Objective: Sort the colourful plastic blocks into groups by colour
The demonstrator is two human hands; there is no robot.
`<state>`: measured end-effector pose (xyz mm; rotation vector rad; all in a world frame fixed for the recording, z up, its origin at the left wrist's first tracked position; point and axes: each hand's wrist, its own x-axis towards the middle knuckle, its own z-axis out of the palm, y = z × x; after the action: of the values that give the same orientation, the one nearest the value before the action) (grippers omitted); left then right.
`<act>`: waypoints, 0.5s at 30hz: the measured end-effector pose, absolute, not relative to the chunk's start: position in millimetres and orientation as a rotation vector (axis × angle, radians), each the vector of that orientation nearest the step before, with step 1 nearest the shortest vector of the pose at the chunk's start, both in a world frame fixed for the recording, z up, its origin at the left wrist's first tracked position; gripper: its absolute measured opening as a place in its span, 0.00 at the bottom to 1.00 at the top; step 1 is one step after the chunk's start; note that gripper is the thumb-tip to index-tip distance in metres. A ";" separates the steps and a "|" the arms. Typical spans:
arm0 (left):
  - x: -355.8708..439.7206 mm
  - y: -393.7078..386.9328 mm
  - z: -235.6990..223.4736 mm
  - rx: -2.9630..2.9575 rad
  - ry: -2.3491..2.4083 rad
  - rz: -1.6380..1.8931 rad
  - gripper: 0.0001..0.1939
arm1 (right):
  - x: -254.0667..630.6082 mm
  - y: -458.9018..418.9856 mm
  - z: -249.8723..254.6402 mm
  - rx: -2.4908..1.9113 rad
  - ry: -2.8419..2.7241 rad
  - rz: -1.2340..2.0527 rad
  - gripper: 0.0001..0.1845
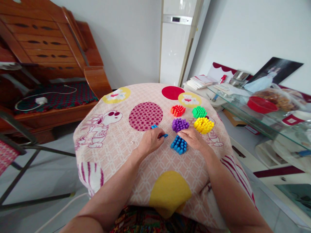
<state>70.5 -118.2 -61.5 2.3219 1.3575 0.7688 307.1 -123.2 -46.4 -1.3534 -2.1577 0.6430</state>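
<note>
On a table draped with a pink cartoon-print cloth lie clusters of small plastic pegs sorted by colour: orange, green, purple, yellow and blue. My left hand rests on the cloth with its fingers closed on a loose blue peg; another blue peg lies just beyond it. My right hand lies beside the blue cluster, fingers curled and touching its upper right edge.
A wooden bench with a white charger and cable stands at the left, with a metal chair frame in front of it. A glass shelf holding a red bowl and bags runs along the right. A white standing air conditioner is behind the table.
</note>
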 end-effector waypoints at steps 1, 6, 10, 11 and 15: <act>72.3 -117.9 -62.6 2.237 1.335 0.827 0.04 | 307.2 -123.3 -46.1 -1.353 -2.156 0.648 0.22; 84.2 -119.2 -68.6 2.018 1.186 0.949 0.04 | 307.9 -123.5 -46.1 -1.342 -2.152 0.658 0.23; 91.5 -122.8 -69.9 2.067 1.147 0.858 0.06 | 308.1 -123.4 -46.2 -1.339 -2.154 0.644 0.23; 92.6 -123.6 -70.5 2.079 1.138 0.836 0.06 | 308.0 -123.4 -46.1 -1.341 -2.155 0.640 0.23; 92.1 -124.4 -73.2 2.106 1.092 0.788 0.08 | 308.5 -123.0 -47.0 -1.350 -2.155 0.640 0.24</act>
<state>92.1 -124.4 -73.2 2.1061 1.0923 0.7880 308.5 -123.0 -47.0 -1.3495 -2.1553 0.6396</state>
